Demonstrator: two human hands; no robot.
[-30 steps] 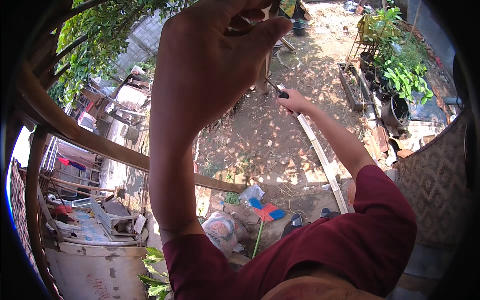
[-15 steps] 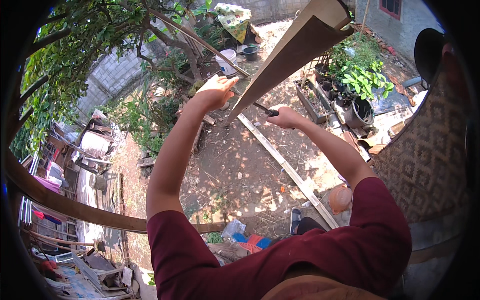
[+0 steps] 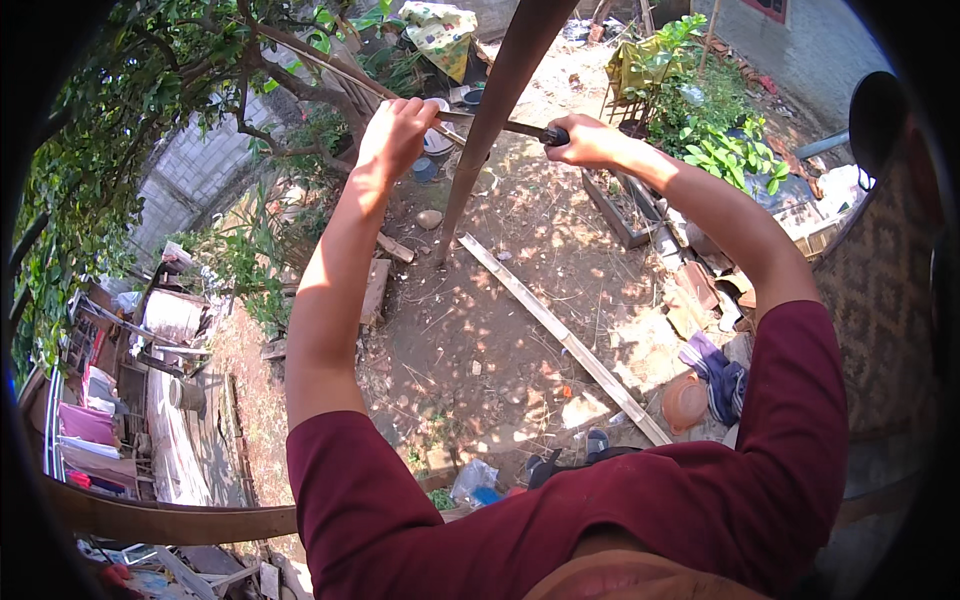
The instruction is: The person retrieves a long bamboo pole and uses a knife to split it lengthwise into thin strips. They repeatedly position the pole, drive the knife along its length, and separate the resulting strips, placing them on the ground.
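Note:
My right hand [image 3: 588, 142] is closed around the black handle of a machete [image 3: 528, 129]. Its dark blade runs left, showing on both sides of a long brown bamboo piece [image 3: 487, 130]. At the blade's far end my left hand [image 3: 392, 140] is curled closed over it. The bamboo piece stands tilted between my hands, its lower end near the ground and its upper part leaving the top of the view. Whether the blade bites into the bamboo is not plain.
A pale split strip [image 3: 565, 340] lies across the dirt ground [image 3: 430, 350]. An orange-brown round container [image 3: 684, 403] sits near my feet. Tree branches [image 3: 310, 88] hang at the left, potted plants [image 3: 735, 155] grow at the right, and a curved brown strip [image 3: 180, 522] crosses the lower left.
My left hand has gone from raised with fingers apart to closed on the blade's end. My right hand has moved up with the machete. The bamboo piece has turned and now shows a narrower side.

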